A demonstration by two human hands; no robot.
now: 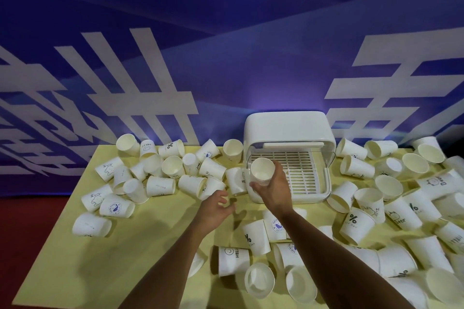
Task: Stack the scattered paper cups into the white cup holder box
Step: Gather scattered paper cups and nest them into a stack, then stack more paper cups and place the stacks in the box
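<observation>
Cup going to the box

The right hand (272, 187) is gripping a cup (262, 170) at the front left edge of the box (288, 130); the left hand (216, 208) is hovering spread, just left of the box, among scattered cups (160, 185).

Cup holder box (288, 130): at the table's (140, 246) far edge, centre-right, against the backdrop wall (226, 45), its open front toward the viewer. Slatted tray (301, 170): inside the box. Paper cups (160, 185): scattered left, right and in front of the box, mostly on their sides. Held cup (262, 171): in the right hand (272, 188), at the box's front-left corner. Left hand (216, 208): left of it, above the table.
</observation>
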